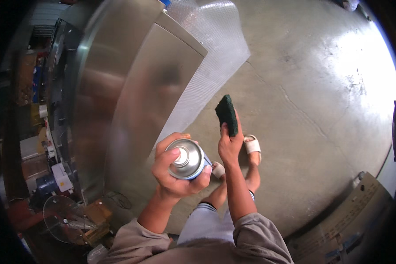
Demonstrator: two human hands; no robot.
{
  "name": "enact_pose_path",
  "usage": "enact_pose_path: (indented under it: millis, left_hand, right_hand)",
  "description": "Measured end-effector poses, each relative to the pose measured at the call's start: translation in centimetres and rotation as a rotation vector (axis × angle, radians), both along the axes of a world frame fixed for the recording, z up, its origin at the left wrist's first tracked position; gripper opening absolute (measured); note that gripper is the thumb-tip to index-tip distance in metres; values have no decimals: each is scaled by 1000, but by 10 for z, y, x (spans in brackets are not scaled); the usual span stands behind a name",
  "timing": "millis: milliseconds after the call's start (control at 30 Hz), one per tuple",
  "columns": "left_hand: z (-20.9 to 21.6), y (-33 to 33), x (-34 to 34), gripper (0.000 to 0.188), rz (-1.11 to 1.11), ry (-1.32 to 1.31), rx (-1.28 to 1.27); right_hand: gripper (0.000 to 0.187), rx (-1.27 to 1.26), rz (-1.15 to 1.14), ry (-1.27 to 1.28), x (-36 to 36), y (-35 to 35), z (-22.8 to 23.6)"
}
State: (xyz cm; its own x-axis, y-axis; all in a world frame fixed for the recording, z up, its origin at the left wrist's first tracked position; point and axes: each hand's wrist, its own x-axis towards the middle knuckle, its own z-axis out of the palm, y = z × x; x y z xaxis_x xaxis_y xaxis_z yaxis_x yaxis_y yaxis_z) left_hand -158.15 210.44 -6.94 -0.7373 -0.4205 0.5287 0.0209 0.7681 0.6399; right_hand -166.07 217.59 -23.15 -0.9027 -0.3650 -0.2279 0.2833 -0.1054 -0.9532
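Note:
My left hand (169, 169) is wrapped round an aerosol spray can (192, 163), seen from above with its silver domed top. The index finger lies on the can's white nozzle (180, 156). To the right, my right hand (231, 145) grips a dark green scouring pad (226, 113) between thumb and fingers. The pad stands up from the hand, apart from the can. Left of both hands is a large brushed stainless steel panel (149, 83), with its lower part running down beside my left hand.
Bubble wrap (220, 48) spreads from under the panel onto the concrete floor (303, 119). A round fan (62, 219) and a wooden box (97, 212) stand at the lower left. A perforated beige metal piece (352, 211) lies at the lower right.

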Motion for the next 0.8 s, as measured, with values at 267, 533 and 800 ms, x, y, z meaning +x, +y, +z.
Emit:
enact_pose_path:
  millis: [267, 533, 800]
  left_hand:
    - [-51, -17, -7, 83, 116, -39, -28]
    - [-74, -27, -11, 81, 135, -104, -38]
    - [-81, -55, -45, 77, 282, -99, -115]
  right_hand:
    - [57, 21, -97, 152, 9, -3, -67]
    - [60, 114, -47, 81, 25, 6, -82]
    - [60, 189, 28, -22, 23, 23, -120]
